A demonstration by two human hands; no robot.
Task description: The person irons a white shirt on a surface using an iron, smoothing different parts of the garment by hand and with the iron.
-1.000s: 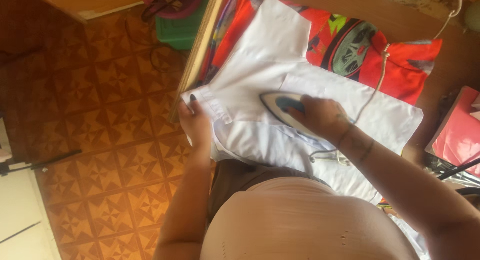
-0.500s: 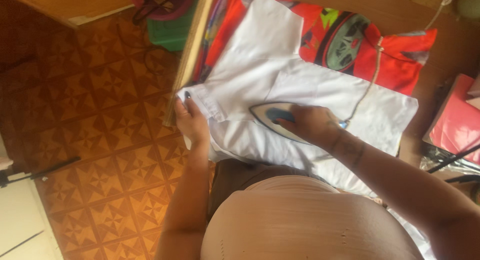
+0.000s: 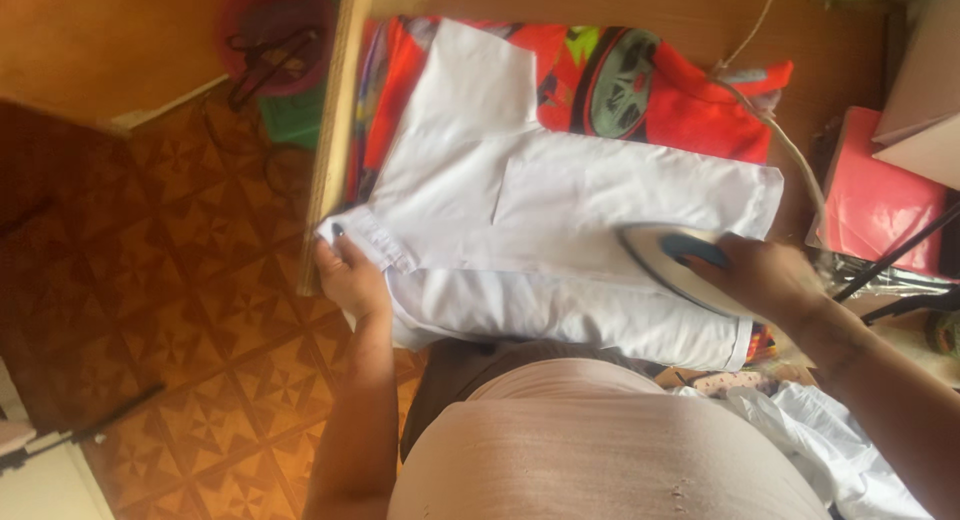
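A wooden table carries a red patterned cloth, and the white shirt lies spread flat over it, its collar end at the table's left edge. On the shirt's right hem sits the iron, the right hand wrapped around its handle. The left hand pinches the collar; bare shirt lies open between them.

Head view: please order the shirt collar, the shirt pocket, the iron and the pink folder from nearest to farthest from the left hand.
From the left hand:
1. Shirt collar, under its fingers at the table's left edge.
2. Shirt pocket, mid-shirt.
3. Iron, on the shirt's right part, in the right hand.
4. Pink folder, far right on the table.
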